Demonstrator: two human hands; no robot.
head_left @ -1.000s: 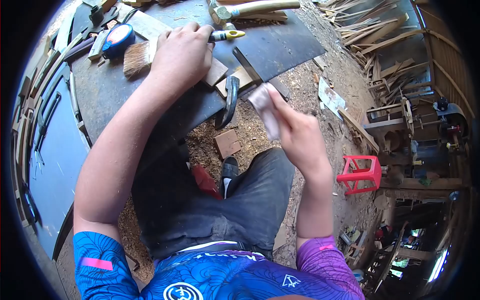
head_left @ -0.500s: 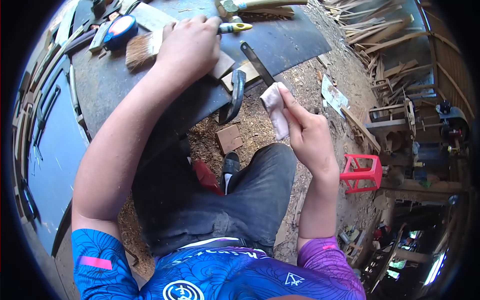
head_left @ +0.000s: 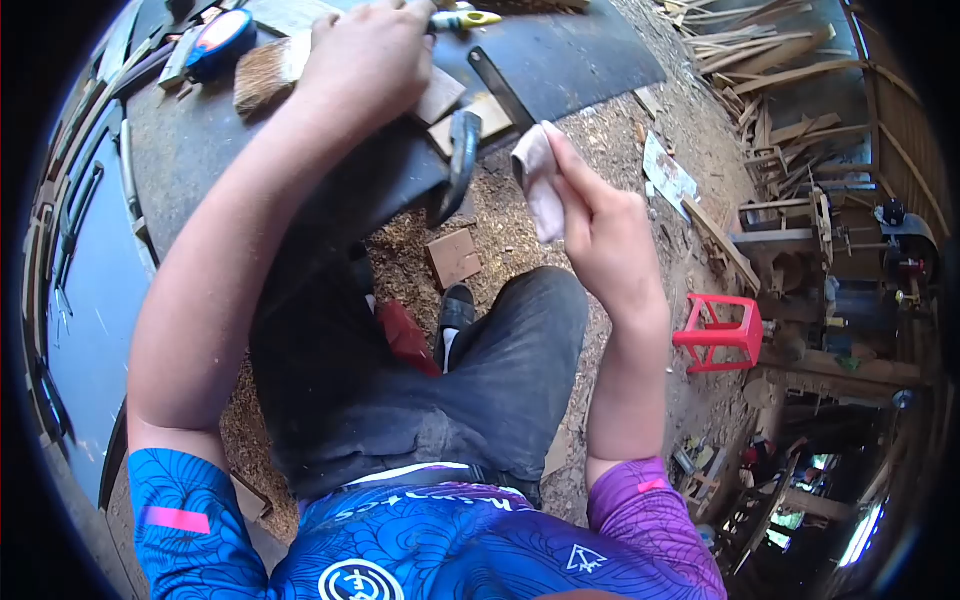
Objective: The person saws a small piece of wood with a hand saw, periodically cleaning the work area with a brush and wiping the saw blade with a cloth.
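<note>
My right hand (head_left: 608, 225) is closed, thumb and fingers pinching a pale cloth (head_left: 543, 190) folded around the lower end of a flat dark metal blade (head_left: 495, 85). The blade's far end, with a small hole, points up over the bench. My left hand (head_left: 368, 62) lies over the bench top with curled fingers; their tips and whatever is under them are hidden. A wide paintbrush (head_left: 265, 75) shows on its left side, bristles outward. On its right, a yellow-tipped rod-shaped tool (head_left: 465, 20) emerges. A dark clamp (head_left: 460, 160) grips the bench edge beside light wood pieces (head_left: 485, 117).
A blue round tape measure (head_left: 220, 42) sits at the bench's left. Below are a wood block (head_left: 454, 257) and wood shavings on the floor. A red plastic stool (head_left: 720, 332) stands to the right, with stacked wood strips (head_left: 770, 45) behind.
The view has shifted, so the bench and its tools sit higher in the picture. My right hand still pinches the cloth and blade; my left hand stays over the same part of the bench.
</note>
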